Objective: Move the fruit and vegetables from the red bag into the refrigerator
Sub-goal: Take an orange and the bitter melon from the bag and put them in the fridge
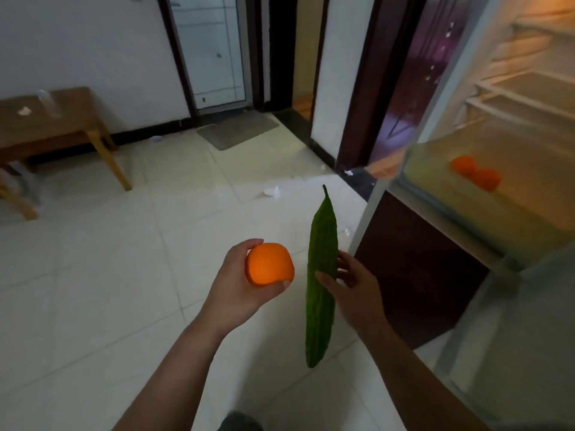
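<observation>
My left hand (pixel 239 284) grips an orange (pixel 270 264) from below, fingers curled round it. Beside it, my right hand (pixel 351 287) holds a long green bitter gourd (pixel 322 244) upright by its middle, tip pointing up. Both hands hover over the tiled floor just left of the open refrigerator (pixel 510 98). Two oranges (pixel 476 173) lie inside it on a lit lower shelf. The red bag is not in view.
The refrigerator door (pixel 389 194) stands open, its edge close to my right hand. A wooden table (pixel 62 119) stands at the left wall. A grey mat (pixel 238 129) lies before a far door, and scraps of paper (pixel 272 191) lie on the floor.
</observation>
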Demonstrator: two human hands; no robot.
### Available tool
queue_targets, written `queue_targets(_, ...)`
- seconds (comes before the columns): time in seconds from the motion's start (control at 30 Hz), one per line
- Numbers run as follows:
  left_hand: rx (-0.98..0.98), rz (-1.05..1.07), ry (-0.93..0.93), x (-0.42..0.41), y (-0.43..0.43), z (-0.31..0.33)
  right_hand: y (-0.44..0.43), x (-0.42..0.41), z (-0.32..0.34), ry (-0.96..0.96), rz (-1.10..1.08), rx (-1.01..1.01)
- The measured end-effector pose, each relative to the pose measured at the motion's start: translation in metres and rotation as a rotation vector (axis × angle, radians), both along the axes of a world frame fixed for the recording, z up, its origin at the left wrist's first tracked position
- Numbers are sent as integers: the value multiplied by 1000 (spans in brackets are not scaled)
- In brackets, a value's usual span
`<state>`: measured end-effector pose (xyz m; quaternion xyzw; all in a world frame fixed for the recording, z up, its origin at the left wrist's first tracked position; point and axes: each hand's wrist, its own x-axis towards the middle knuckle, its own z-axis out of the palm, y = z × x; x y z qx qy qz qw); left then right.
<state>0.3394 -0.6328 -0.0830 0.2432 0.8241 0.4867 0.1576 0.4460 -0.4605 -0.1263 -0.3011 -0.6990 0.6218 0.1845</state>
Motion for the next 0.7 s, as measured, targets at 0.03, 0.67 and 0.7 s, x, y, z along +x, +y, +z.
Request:
queue_targets(0.03,1,-14,16,-14,17,1,13,-10,2,6,-27,-4)
queue_targets(0.67,41,-709,-12,-223,380,-1,241,-107,31,17,-784,62)
queue_targets(0.7,47,-765,-30,-220,395,-3,246,-102,28,1,-826,68)
